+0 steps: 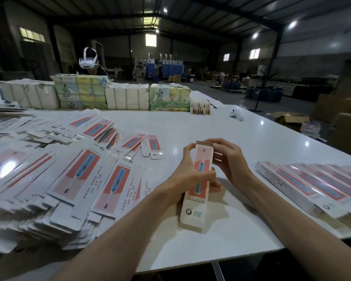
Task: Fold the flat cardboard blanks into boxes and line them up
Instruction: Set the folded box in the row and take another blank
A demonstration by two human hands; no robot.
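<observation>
The white table [190, 126] carries everything that matters here. On its left side sprawls a loose heap of flat blanks [49, 179]. On its right side lies a row of finished boxes [312, 183], side by side with their long sides touching.

Between the two, lifted off the tabletop, is the box [199, 183] now being formed. Its long axis runs almost straight away from the person, the near end low by the wrists and the far end raised and tipped slightly right.

The left hand [186, 173] is wrapped around the middle of the box from the left, fingers curled on it, and carries its weight. The right hand [231, 161] comes in from the right and pinches the far end with curled fingertips, beside the brown end flap [204, 143], which stands up untucked (whether the near end is closed I cannot tell).

The coming move likely turns on that far end: the flap sits just at the right fingertips, so the right hand is better placed to fold it in while the left steadies the body. The row lies off to the right, nearer the right hand, and the box would have to swing its axis to match its neighbours.
</observation>
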